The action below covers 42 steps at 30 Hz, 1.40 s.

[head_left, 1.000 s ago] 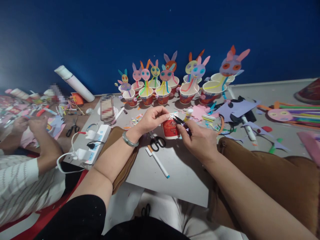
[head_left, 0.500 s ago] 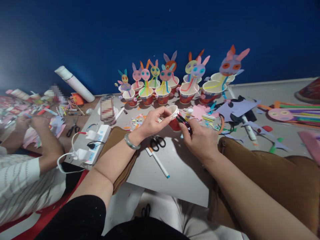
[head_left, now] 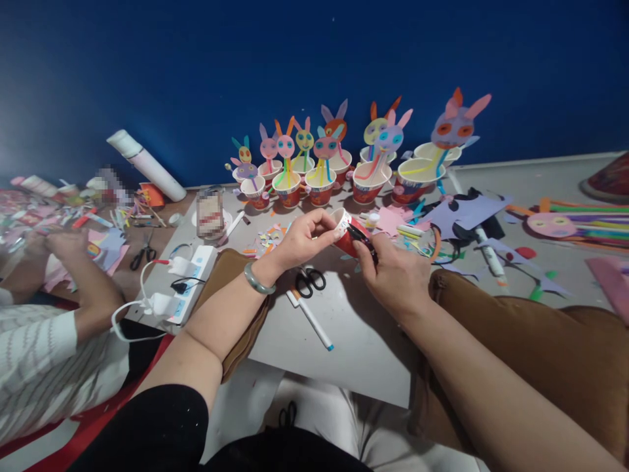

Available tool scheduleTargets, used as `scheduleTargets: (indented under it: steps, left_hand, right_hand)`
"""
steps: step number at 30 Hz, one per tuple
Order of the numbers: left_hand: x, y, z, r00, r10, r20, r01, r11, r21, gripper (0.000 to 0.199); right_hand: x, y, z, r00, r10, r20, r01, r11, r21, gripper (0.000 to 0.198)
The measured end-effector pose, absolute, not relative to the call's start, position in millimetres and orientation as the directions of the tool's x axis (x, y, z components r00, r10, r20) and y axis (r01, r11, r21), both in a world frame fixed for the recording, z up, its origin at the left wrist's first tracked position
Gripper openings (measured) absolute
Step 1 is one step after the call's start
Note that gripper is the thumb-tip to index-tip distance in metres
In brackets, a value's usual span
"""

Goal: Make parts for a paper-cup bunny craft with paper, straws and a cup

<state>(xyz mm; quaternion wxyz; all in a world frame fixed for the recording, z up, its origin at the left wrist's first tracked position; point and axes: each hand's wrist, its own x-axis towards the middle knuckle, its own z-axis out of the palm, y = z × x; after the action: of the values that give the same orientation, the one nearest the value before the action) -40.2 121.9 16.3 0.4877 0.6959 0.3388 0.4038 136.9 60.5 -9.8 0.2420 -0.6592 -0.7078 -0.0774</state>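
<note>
My left hand [head_left: 310, 237] is closed on the white rim of a red paper cup [head_left: 350, 237], with thumb and fingers pinching it. The cup is tilted in front of me. In my right hand [head_left: 393, 272] is a slim black tool [head_left: 361, 237], whose tip lies against the side of the cup. Its exact kind is partly hidden by my fingers. Below my left hand, black-handled scissors [head_left: 310, 282] and a white marker with a blue end [head_left: 316, 323] lie on the table [head_left: 363, 341].
Several red paper cups [head_left: 320, 190] with paper rabbit heads stand along the blue wall [head_left: 295, 59]. Purple paper scraps [head_left: 462, 215] and markers lie right. A power strip [head_left: 194, 282] with plugs sits left, beside a co-worker's arm [head_left: 98, 282]. Brown cushions [head_left: 515, 367] flank the table.
The cup has turned and tilted in my hands, so more of its red side shows to the right. The black tool has shifted slightly against it. The co-worker's hands have moved.
</note>
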Motion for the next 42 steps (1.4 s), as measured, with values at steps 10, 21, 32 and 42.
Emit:
scheduleTargets:
  steps: [10, 21, 32, 42]
  left_hand:
    - [-40.4, 122.3, 16.9, 0.451, 0.871, 0.195, 0.068, -0.252, 0.965, 0.038]
    - [-40.7, 122.9, 16.6, 0.453, 0.873, 0.181, 0.078, -0.241, 0.967, 0.036]
    - [-45.5, 133.8, 9.6, 0.434, 0.861, 0.267, 0.088, -0.335, 0.938, 0.033]
    - [-46.0, 134.6, 11.1, 0.402, 0.862, 0.309, 0.151, -0.395, 0.906, 0.025]
  right_hand:
    - [137.3, 59.8, -8.3, -0.023, 0.899, 0.437, 0.962, 0.139, -0.236, 0.048]
    - [137.5, 59.9, -7.1, -0.021, 0.902, 0.432, 0.959, 0.14, -0.245, 0.05]
    - [136.7, 61.0, -11.0, -0.035, 0.895, 0.445, 0.959, 0.156, -0.238, 0.05]
    - [138.6, 61.0, -10.0, -0.081, 0.902, 0.424, 0.919, 0.233, -0.319, 0.047]
